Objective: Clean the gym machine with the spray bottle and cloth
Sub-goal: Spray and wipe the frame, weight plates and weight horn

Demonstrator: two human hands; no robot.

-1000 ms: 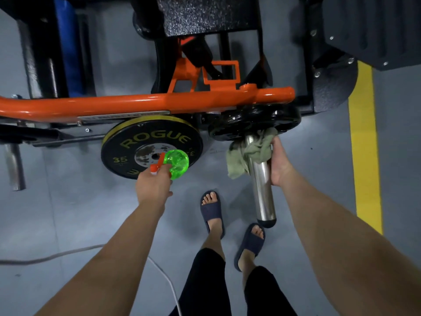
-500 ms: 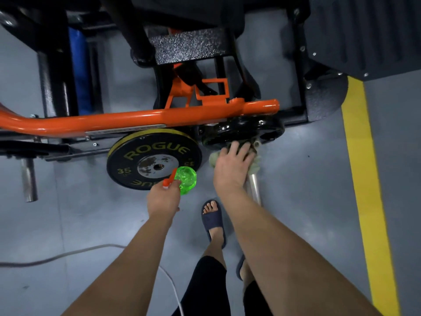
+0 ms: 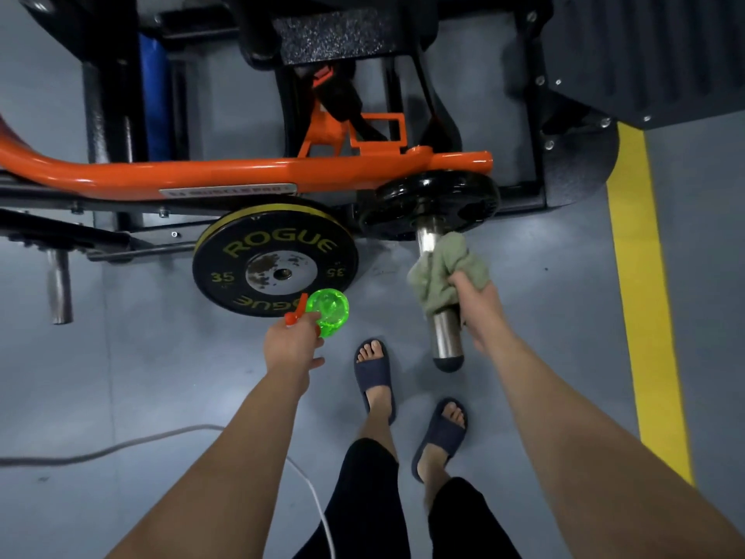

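The right hand [image 3: 469, 300] grasps the cloth [image 3: 447, 272], bunched round the chrome peg [image 3: 443, 336] about midway along it. The peg juts from the small black plate [image 3: 435, 203] toward 6 o'clock, and its capped end hangs just above the floor near the right foot [image 3: 441, 433].

The left hand [image 3: 290, 344] is clenched on the green bottle [image 3: 327, 312], at 5 o'clock of the ROGUE plate [image 3: 278, 268]. The bottle is seen end-on, so where its nozzle aims cannot be told.

Likely troubles:
- The cloth is wadded, with a loose tail at 7 o'clock of the hand. A hard pull toward the cap could slide it off the peg's end and drop it.
- The peg hangs from the orange arm [image 3: 242, 173]. Bearing down on the peg might swing that arm, and open sandals sit close beneath.
- The ROGUE plate seems to stand on edge against the frame. A knock from the bottle hand could tip it toward the left foot [image 3: 375, 377].
- Spray drifting onto the floor would make it slick.
- The cable [image 3: 121, 445] at 8 o'clock of the feet could catch a backward step.
- The bare strip of peg between cloth and black plate is easily missed.
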